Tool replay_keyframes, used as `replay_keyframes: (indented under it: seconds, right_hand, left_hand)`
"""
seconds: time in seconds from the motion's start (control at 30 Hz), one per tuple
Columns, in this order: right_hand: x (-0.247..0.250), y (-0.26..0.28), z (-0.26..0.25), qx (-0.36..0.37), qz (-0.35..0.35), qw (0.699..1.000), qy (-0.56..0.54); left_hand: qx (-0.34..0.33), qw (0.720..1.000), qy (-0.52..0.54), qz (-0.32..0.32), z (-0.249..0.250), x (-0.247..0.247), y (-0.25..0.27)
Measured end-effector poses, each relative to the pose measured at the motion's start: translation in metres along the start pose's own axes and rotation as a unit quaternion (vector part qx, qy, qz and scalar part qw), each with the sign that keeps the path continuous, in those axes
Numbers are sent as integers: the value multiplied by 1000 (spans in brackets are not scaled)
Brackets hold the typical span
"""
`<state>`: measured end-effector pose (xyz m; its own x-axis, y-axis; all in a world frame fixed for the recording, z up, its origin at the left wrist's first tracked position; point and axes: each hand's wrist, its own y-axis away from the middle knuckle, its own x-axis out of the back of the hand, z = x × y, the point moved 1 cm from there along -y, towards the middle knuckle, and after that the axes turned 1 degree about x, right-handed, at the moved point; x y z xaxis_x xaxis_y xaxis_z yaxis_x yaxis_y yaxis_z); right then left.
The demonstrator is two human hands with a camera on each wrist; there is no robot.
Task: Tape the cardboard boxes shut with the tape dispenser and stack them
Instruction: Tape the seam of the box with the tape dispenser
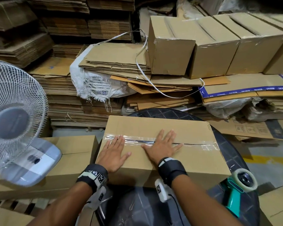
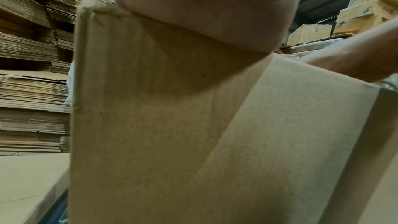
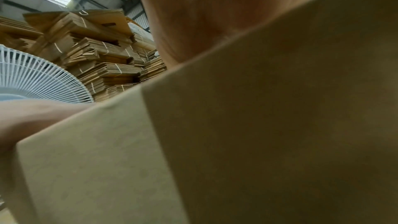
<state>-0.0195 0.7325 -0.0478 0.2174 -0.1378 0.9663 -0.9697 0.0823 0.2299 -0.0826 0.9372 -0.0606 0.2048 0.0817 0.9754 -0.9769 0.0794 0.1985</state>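
Stacks of flattened cardboard (image 1: 64,88) wall me in from nine to twelve o'clock, and a row of taped boxes (image 1: 216,46) sits at one o'clock. My box (image 1: 153,162) lies on a dark round worktop (image 1: 232,154), its flaps closed and a strip of clear tape (image 1: 162,141) running along the top seam from edge to edge; what is inside I cannot see. My left hand (image 1: 113,154) and right hand (image 1: 163,147) both press flat on the lid, fingers straight and spread, touching the tape. At four o'clock the tape dispenser (image 1: 237,186) rests just beside the box's near corner. At nine o'clock a white fan (image 1: 15,115) stands on another box (image 1: 75,154), close against my box's left edge.
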Motion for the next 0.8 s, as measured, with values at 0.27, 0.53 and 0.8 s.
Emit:
replay_keyframes:
  seconds: [0.27,0.53,0.8]
  right_hand:
    - [8,0,38,-34,-18,999,-30]
    - [20,-4,72,-44,-14,995,-85]
    - [6,3,58,72,84,986,-127]
  left_hand:
    - [-3,1000,-1,6,-3,-4,0]
    - [-19,1000,-1,0,-1,-1,2]
    - [-151,986,-52,-54,48,10,-12]
